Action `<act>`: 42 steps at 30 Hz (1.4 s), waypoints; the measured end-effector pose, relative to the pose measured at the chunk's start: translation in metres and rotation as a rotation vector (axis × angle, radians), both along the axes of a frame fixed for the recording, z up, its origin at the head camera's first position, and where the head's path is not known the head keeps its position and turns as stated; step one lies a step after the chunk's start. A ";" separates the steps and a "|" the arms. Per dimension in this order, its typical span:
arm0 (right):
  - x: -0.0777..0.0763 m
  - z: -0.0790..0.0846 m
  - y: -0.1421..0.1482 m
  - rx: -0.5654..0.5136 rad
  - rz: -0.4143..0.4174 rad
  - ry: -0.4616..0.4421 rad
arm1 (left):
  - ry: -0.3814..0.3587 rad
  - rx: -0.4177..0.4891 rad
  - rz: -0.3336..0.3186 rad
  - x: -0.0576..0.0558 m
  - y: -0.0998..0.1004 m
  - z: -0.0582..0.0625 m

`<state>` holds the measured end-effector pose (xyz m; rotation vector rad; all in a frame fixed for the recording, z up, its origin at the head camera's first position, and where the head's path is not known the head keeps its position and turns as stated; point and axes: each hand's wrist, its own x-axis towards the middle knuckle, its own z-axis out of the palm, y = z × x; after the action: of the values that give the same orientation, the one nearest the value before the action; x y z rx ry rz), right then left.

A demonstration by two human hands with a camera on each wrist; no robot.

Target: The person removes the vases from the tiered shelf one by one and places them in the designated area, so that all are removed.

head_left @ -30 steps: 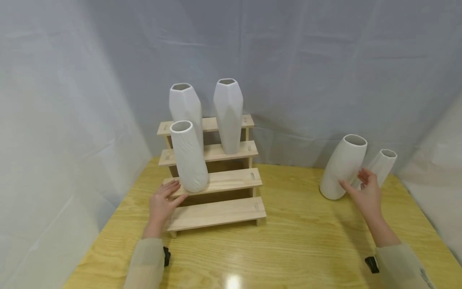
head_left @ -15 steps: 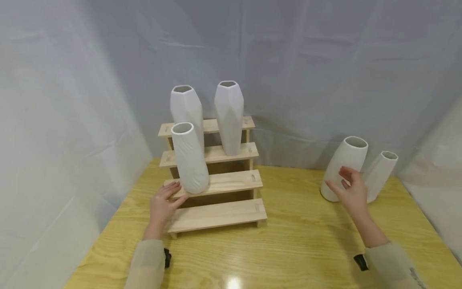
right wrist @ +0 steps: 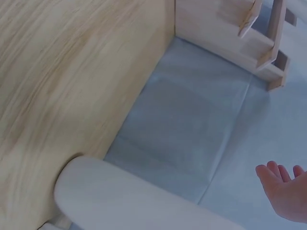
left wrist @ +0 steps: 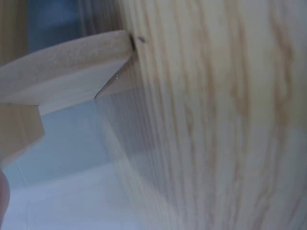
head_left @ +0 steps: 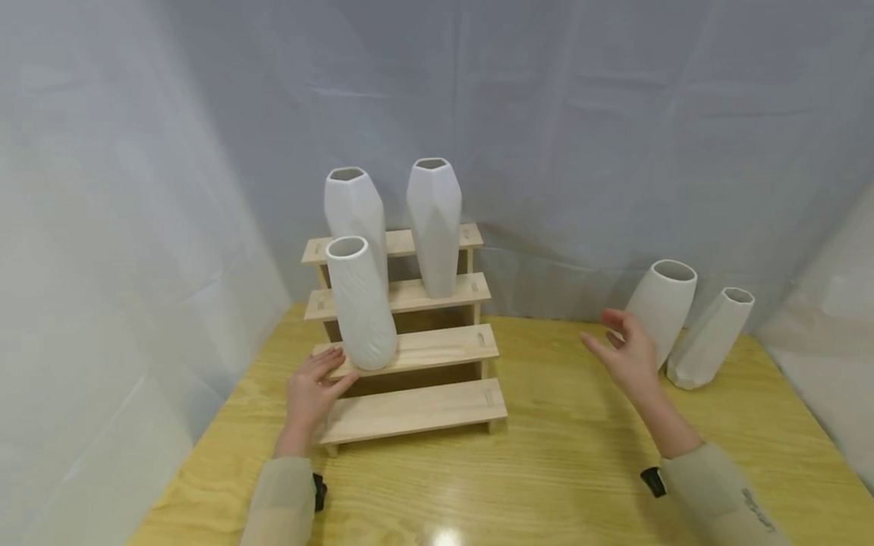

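Observation:
My left hand point(head_left: 310, 390) rests at the left end of a wooden step rack point(head_left: 416, 409), thumb and fingers spread beside the foot of a white vase with a wavy relief point(head_left: 360, 303). That vase stands upright on the second step from the front. In the left wrist view only a sliver of a finger point(left wrist: 3, 196) shows at the edge. Over the table, my right hand point(head_left: 624, 353) hovers with fingers parted and nothing between them. Just right of it stands a smooth round-mouthed vase point(head_left: 662, 303), partly hidden by the hand, and a slimmer faceted vase point(head_left: 706, 345).
Two tall faceted vases, one at the left point(head_left: 353, 208) and one at the right point(head_left: 435, 220), stand farther back on the rack. The yellow wooden table point(head_left: 546, 470) runs back to a pale hanging sheet point(head_left: 580, 152). The rack's front step point(head_left: 410, 411) lies lowest.
My right hand has moved left, away from the slim faceted vase and across the smooth one, uncovering the slim vase's base. My left hand has stayed at the rack.

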<state>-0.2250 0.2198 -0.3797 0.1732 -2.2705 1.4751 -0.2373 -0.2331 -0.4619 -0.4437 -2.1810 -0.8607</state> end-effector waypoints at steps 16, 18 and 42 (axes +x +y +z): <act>-0.007 0.003 -0.044 0.012 0.141 0.026 | 0.008 -0.008 -0.002 0.000 0.001 0.000; -0.008 0.003 -0.049 0.015 0.148 0.031 | 0.004 -0.012 -0.002 -0.001 0.001 0.000; -0.011 0.005 -0.118 -0.044 0.324 -0.021 | -0.001 -0.004 0.003 0.000 0.000 0.000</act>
<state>-0.2365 0.1014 -0.3749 0.5368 -2.3043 1.6892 -0.2370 -0.2331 -0.4614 -0.4412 -2.1843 -0.8555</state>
